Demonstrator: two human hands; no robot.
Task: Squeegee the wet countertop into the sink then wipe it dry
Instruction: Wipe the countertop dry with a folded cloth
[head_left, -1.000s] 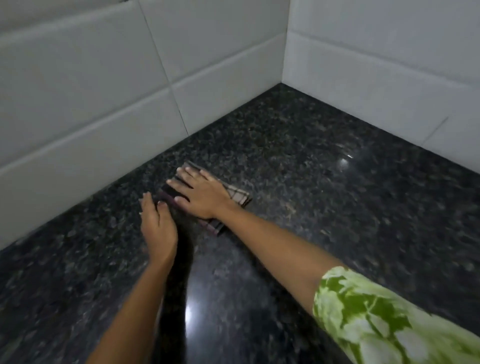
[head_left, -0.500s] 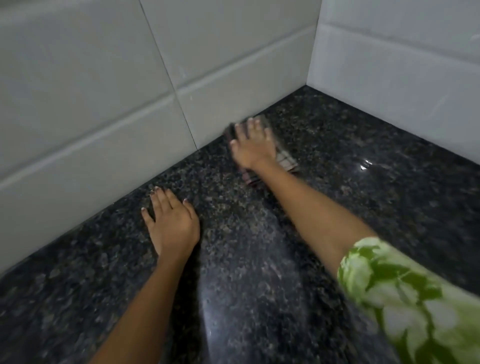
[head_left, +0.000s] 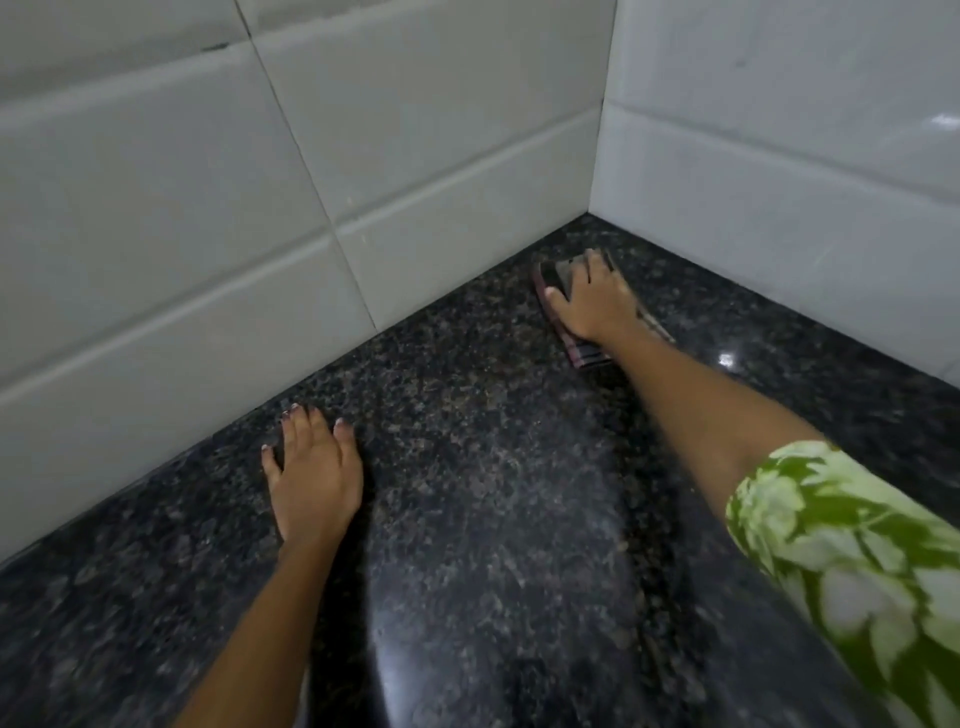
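Drying bench (head_left: 493, 519) far corner: right grip (head_left: 592, 304) flat, pressing checked cloth (head_left: 584, 357); left grip (head_left: 314, 470) flat, empty. Work along wall joints.

Glossy speckled granite countertop (head_left: 493, 467), glazed wall tiles (head_left: 182, 208), woven checked cloth (head_left: 584, 356).
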